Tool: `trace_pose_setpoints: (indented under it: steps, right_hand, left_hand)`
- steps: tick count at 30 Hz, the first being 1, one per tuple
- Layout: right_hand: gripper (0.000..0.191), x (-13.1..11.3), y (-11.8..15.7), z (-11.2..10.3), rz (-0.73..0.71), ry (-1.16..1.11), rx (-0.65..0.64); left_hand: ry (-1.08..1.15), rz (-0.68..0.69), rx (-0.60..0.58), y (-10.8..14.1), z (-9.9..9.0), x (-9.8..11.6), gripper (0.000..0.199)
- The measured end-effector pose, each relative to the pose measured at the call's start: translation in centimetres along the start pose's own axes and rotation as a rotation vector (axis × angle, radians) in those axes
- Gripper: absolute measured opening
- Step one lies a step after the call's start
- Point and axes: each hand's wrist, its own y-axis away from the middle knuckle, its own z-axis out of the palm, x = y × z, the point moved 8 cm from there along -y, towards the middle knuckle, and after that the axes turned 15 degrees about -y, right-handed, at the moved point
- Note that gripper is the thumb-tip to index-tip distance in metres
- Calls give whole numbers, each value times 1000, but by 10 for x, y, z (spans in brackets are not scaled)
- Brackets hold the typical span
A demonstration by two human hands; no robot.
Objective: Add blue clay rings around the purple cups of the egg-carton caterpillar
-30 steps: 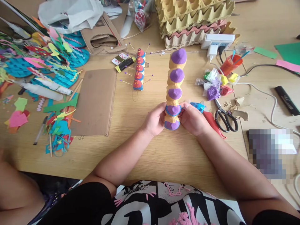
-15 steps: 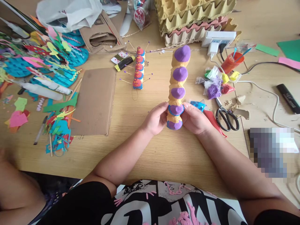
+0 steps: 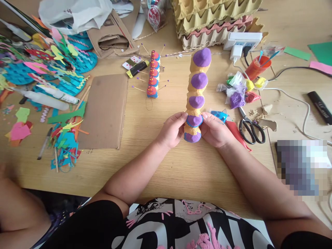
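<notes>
Between my two hands is an egg-carton strip (image 3: 196, 91), yellow-orange with purple clay caps on its several bumps, held with its long side pointing away from me. Blue trim runs around the two bumps nearest me. My left hand (image 3: 173, 129) pinches the strip's left edge by the second bump from the near end. Opposite it, my right hand (image 3: 215, 128) grips the right edge, thumb on top; the other fingertips of both hands are partly hidden. Beyond my left hand lies a finished-looking caterpillar (image 3: 153, 74) with red faces, blue trim and purple-tipped sticks.
Black-handled scissors (image 3: 251, 126), a red sheet (image 3: 237, 135) and bagged clay (image 3: 237, 95) lie right of my hands. Stacked egg trays (image 3: 218, 20) and a power strip (image 3: 242, 40) stand behind. Leftward are a cardboard sheet (image 3: 103, 112) and paper scraps (image 3: 67, 138). Another person's arm (image 3: 20, 207) shows lower left.
Both hands keep the same hold on the egg-carton strip. It has shifted only very slightly in view.
</notes>
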Motion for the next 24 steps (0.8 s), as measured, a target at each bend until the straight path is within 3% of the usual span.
trace_pose_setpoints:
  steps: [24]
  right_hand:
    - [41,1,3,8,17,29,-46]
  left_hand:
    - [12,-4,-35,1,-1,-4,30]
